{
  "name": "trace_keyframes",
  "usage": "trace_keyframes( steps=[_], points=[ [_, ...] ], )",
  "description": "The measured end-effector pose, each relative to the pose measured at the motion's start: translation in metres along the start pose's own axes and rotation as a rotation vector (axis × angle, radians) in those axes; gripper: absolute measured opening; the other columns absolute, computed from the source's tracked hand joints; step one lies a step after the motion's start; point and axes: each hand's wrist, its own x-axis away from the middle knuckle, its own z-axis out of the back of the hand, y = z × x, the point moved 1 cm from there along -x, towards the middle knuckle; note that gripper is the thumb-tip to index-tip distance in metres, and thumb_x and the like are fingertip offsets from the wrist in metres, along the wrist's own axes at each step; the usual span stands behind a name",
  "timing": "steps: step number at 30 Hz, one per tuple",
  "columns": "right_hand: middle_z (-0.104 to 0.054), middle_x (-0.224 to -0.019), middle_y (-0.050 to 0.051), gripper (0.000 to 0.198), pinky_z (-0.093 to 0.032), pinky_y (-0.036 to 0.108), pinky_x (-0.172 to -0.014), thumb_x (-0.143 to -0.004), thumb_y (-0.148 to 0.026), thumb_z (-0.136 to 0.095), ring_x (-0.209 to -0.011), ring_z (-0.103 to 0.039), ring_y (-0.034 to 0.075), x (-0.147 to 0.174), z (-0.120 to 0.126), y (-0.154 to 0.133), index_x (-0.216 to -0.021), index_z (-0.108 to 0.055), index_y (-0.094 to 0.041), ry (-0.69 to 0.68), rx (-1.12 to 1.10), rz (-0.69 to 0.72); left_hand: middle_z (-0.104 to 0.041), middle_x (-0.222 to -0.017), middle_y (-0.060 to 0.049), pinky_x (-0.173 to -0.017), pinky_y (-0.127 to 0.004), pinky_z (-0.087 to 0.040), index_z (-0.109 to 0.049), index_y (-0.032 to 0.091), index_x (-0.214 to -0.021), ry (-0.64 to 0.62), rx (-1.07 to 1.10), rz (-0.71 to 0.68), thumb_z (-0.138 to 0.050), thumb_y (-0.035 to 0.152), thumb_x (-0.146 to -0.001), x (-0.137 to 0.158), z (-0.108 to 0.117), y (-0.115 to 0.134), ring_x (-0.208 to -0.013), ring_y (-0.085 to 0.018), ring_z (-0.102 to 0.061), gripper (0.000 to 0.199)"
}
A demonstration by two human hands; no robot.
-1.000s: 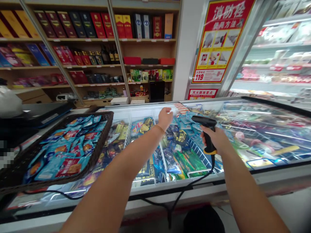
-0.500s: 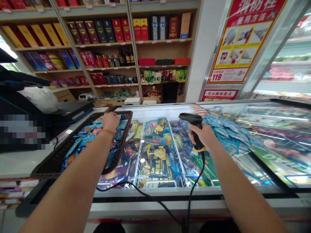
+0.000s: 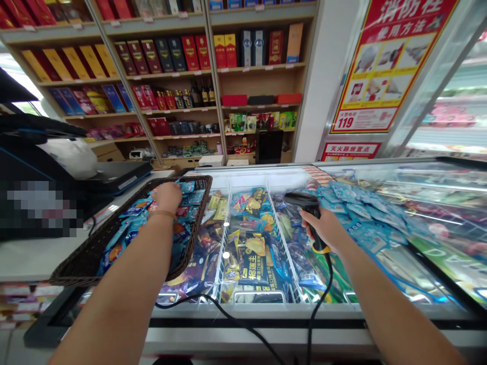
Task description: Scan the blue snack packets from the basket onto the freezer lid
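Observation:
My left hand (image 3: 168,196) is over the far part of a dark woven basket (image 3: 200,223) filled with blue snack packets (image 3: 185,188). Its fingers are curled down among the packets, and what they grip is hidden. In my right hand (image 3: 327,228) is a black barcode scanner (image 3: 303,201) with a yellow-trimmed base, held above the chest freezer, its head turned to the left. Right of that hand, a heap of blue packets (image 3: 365,208) lies on the freezer's glass top.
Wire dividers (image 3: 224,243) part the bagged ice creams (image 3: 253,256) inside the freezer. The scanner's black cable (image 3: 236,310) loops across its front edge. A black machine (image 3: 30,152) and a scale (image 3: 122,175) stand left. Shelves (image 3: 167,76) of boxes line the back.
My left hand has shifted slightly left and nearer over the packets. The scanner in my right hand sits a little lower and further right, and the whole view has shifted slightly.

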Motion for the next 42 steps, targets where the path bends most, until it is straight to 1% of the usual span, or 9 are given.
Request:
trace_keyframes(
  steps=[6, 10, 14, 19, 24, 28, 35, 38, 42],
  points=[
    [-0.062, -0.057, -0.002, 0.031, -0.042, 0.025, -0.034, -0.077, -0.043, -0.073, -0.036, -0.053, 0.012, -0.004, 0.001, 0.002, -0.078, -0.051, -0.021, 0.001, -0.026, 0.039, -0.072, -0.089, -0.006, -0.083, -0.033, -0.051, -0.069, 0.016, -0.116, 0.120, 0.431, -0.140, -0.068, 0.025, -0.076, 0.028, 0.045, 0.076, -0.086, -0.022, -0.066, 0.041],
    [-0.060, -0.054, -0.003, 0.031, -0.041, 0.024, -0.034, -0.077, -0.042, -0.073, -0.034, -0.052, 0.012, -0.004, 0.004, -0.001, -0.077, -0.050, -0.021, -0.021, -0.053, 0.028, -0.070, -0.090, -0.004, -0.091, -0.032, -0.048, -0.073, 0.020, -0.096, -0.133, 0.466, -0.471, -0.070, 0.018, -0.074, 0.088, 0.047, 0.143, -0.097, -0.023, -0.065, 0.022],
    [-0.061, -0.057, -0.003, 0.031, -0.043, 0.024, -0.034, -0.076, -0.041, -0.074, -0.037, -0.053, 0.012, -0.005, 0.006, -0.001, -0.081, -0.052, -0.020, -0.011, -0.095, 0.034, -0.066, -0.078, -0.006, -0.094, -0.032, -0.047, -0.066, 0.021, -0.066, -0.415, 0.553, -0.479, -0.076, 0.006, -0.064, 0.161, 0.000, 0.174, -0.100, -0.027, -0.067, 0.019],
    [-0.060, -0.056, -0.003, 0.031, -0.042, 0.025, -0.034, -0.077, -0.042, -0.074, -0.036, -0.053, 0.012, -0.004, 0.005, -0.002, -0.081, -0.052, -0.021, -0.015, -0.089, 0.028, -0.060, -0.061, -0.006, -0.082, -0.032, -0.051, -0.053, 0.023, -0.055, -0.643, 0.698, -0.240, -0.088, 0.027, -0.059, 0.190, -0.052, 0.173, -0.093, -0.032, -0.069, 0.035],
    [-0.060, -0.056, -0.003, 0.032, -0.041, 0.024, -0.034, -0.076, -0.042, -0.075, -0.036, -0.052, 0.012, -0.003, 0.002, -0.001, -0.078, -0.051, -0.022, -0.011, -0.071, 0.049, -0.066, -0.075, -0.011, -0.095, -0.039, -0.048, -0.039, 0.024, -0.053, -0.406, 0.527, 0.018, -0.095, 0.031, -0.040, 0.177, -0.057, 0.147, -0.116, -0.040, -0.063, 0.057],
    [-0.059, -0.054, -0.002, 0.028, -0.041, 0.024, -0.032, -0.079, -0.040, -0.073, -0.035, -0.052, 0.012, -0.003, -0.002, 0.002, -0.076, -0.052, -0.021, -0.019, -0.007, 0.055, -0.066, -0.079, -0.014, -0.100, -0.043, -0.044, -0.032, 0.023, -0.052, -0.472, 0.486, 0.130, -0.094, 0.014, -0.031, 0.178, -0.066, 0.136, -0.125, -0.045, -0.056, 0.067],
    [-0.059, -0.055, -0.002, 0.023, -0.041, 0.024, -0.034, -0.081, -0.036, -0.070, -0.035, -0.051, 0.011, 0.005, -0.009, -0.002, -0.076, -0.053, -0.021, -0.050, 0.036, 0.066, -0.061, -0.068, -0.004, -0.083, -0.034, -0.051, -0.054, 0.022, -0.063, -0.496, 0.855, -0.025, -0.082, 0.008, -0.058, 0.183, -0.089, 0.148, -0.094, -0.030, -0.067, 0.032],
    [-0.060, -0.058, -0.002, 0.024, -0.041, 0.024, -0.035, -0.081, -0.038, -0.070, -0.036, -0.052, 0.011, 0.010, -0.014, -0.003, -0.079, -0.053, -0.021, -0.048, 0.023, 0.076, -0.063, -0.074, -0.004, -0.075, -0.033, -0.055, -0.062, 0.020, -0.076, -0.502, 1.111, 0.031, -0.069, 0.013, -0.076, 0.184, -0.095, 0.153, -0.073, -0.020, -0.065, 0.010],
    [-0.061, -0.060, -0.001, 0.026, -0.042, 0.025, -0.036, -0.085, -0.042, -0.067, -0.037, -0.053, 0.012, 0.016, -0.023, -0.001, -0.080, -0.053, -0.020, -0.106, 0.028, 0.117, -0.066, -0.078, -0.004, -0.080, -0.034, -0.058, -0.063, 0.016, -0.082, -0.505, 1.384, 0.135, -0.062, 0.016, -0.084, 0.185, -0.097, 0.158, -0.073, -0.015, -0.065, 0.003]
  ],
)
